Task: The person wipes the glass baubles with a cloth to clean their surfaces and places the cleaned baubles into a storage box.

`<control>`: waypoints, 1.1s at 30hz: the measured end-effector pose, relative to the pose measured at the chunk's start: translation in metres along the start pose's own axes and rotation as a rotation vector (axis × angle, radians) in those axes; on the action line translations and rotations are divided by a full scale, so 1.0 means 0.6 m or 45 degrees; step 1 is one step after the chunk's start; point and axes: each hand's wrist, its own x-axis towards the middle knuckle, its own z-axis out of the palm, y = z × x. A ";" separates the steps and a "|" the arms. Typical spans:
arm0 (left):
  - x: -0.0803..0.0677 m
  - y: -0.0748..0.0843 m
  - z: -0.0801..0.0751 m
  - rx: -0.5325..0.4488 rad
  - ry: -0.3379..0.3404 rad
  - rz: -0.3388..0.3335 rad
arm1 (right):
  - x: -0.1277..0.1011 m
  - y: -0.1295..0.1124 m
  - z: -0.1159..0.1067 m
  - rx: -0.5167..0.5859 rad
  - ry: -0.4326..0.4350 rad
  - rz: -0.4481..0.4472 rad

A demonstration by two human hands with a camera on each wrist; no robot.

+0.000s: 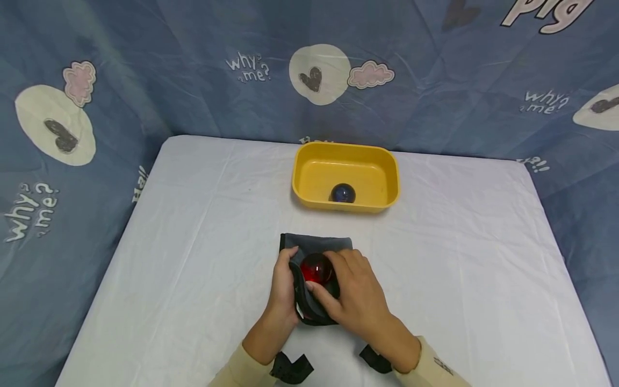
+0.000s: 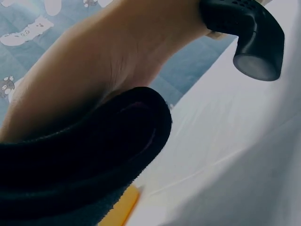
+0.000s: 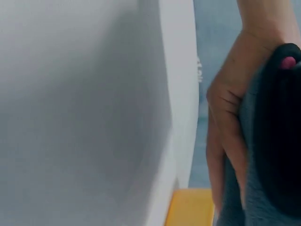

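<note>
Only the head view shows the red ball [image 1: 315, 269], sitting in a dark grey pouch [image 1: 314, 248] on the white surface [image 1: 193, 258]. The left hand [image 1: 282, 290] grips the pouch's edge with curled fingers. The right hand [image 1: 355, 293] bends over the ball, fingers curled round it. Behind, a blue ball [image 1: 343, 193] lies in a yellow tub [image 1: 311, 172]. The wrist views show mostly skin and cloth.
</note>
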 end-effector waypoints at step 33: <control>0.003 0.009 -0.004 -0.014 -0.029 -0.008 | 0.003 -0.008 0.008 -0.021 0.014 0.010</control>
